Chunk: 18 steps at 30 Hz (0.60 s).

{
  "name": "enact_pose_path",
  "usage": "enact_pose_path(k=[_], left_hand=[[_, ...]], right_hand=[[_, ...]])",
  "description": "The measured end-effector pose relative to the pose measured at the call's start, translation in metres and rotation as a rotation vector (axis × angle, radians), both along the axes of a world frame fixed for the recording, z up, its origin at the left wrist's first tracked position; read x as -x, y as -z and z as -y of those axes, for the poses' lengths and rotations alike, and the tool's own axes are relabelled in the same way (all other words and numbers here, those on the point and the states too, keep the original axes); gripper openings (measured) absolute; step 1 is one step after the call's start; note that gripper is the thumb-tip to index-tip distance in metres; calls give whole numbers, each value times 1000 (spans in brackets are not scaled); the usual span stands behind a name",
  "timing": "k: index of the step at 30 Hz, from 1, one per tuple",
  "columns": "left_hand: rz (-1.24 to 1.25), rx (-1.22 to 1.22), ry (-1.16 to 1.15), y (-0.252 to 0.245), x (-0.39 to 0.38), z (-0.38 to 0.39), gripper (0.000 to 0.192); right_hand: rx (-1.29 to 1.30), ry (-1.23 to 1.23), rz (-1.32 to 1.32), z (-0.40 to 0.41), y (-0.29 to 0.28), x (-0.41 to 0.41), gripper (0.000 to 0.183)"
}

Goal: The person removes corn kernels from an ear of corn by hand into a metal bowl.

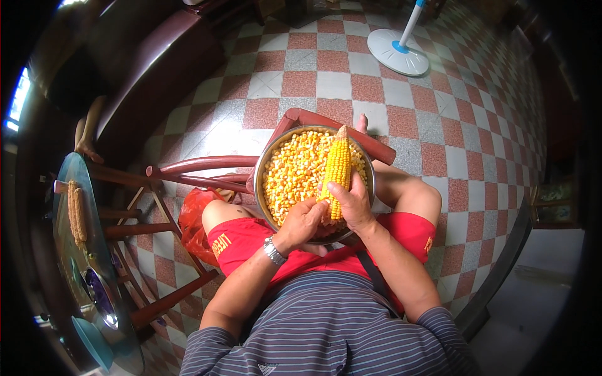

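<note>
Between my knees a round metal bowl (258, 188) holds a deep heap of loose yellow corn kernels (296, 169). Over its right half I see an ear of dried corn (337, 160), its tapered tip pointing away from me and most of its kernel rows in place. My right hand (355, 204) grips the ear from the right side, thumb lying across the kernels. My left hand (303, 220) is at the ear's near end, its thumb pressed against the lower kernels; its other fingers are partly hidden beneath.
The bowl rests on a reddish wooden stool or chair (207, 162). A red plastic bag (195, 230) lies by my left knee. At left, stripped corn cobs (76, 211) lie on a glass-topped table (63, 188). A white fan base (397, 51) stands on the checkered tile floor (334, 84).
</note>
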<state>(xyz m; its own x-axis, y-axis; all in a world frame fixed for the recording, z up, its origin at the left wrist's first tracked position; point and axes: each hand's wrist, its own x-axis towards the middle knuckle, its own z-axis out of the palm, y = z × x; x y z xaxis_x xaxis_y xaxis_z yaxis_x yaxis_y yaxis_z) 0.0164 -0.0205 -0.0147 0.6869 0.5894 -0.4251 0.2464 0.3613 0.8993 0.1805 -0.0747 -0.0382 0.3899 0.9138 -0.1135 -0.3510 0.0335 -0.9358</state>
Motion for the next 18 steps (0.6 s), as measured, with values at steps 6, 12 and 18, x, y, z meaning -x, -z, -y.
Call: enact_pose_path(k=[6,12,18], left_hand=[[-30,66,1,-5,6,-4,34],[-11,297,-33,-15,-5,-1,42],[-4,247,-28,0,-5,-1,43]], right_hand=[[-41,34,-92,-1,-9,5,56],[10,14,-31,1,-1,2,53],[0,58,100,0,0,2,50]])
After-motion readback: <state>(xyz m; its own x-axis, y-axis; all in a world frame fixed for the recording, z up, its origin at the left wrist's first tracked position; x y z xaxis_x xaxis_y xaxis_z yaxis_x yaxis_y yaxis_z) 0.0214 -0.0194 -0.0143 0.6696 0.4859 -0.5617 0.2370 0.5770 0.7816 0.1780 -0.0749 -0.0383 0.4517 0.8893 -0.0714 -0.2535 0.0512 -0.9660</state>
